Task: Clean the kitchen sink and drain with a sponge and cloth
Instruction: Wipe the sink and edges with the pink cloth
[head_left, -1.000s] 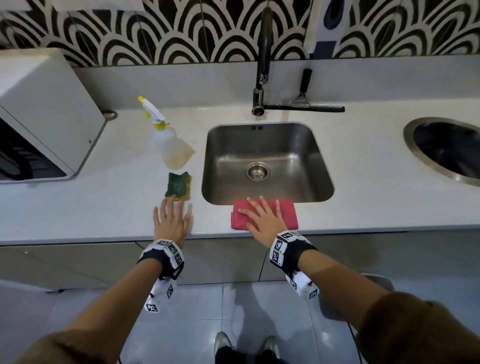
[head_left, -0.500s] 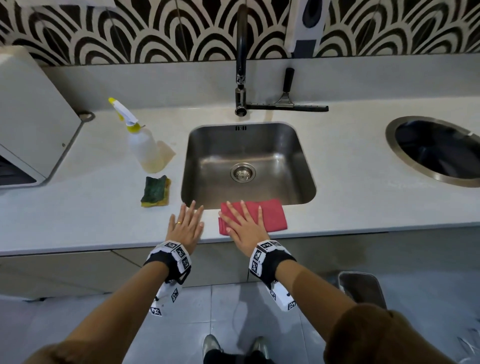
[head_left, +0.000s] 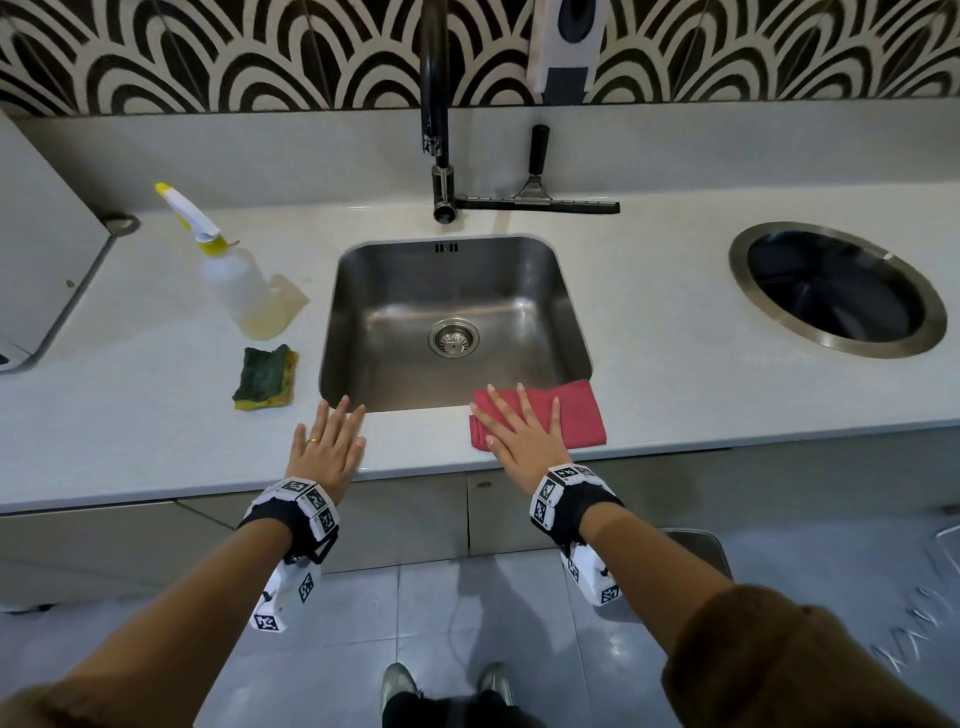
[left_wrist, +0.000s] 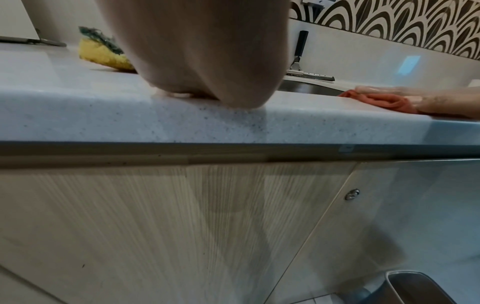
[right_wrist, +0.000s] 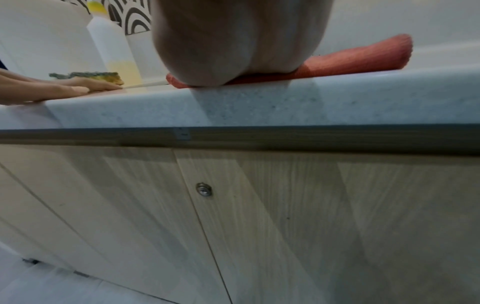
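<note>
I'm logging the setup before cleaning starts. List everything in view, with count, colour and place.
sink: one, steel, set in the middle of the counter
drain: one, steel, middle of the sink floor
sponge: one, green over yellow, on the counter left of the sink
cloth: one, red, folded, at the sink's front right corner
spray bottle: one, clear with a yellow and white head, behind the sponge
tap: one, black, behind the sink
squeegee: one, black, on the counter behind the sink
round opening: one, steel rim, in the counter at right
counter: one, white
left hand: flat on the counter, holding nothing
right hand: flat on the cloth
</note>
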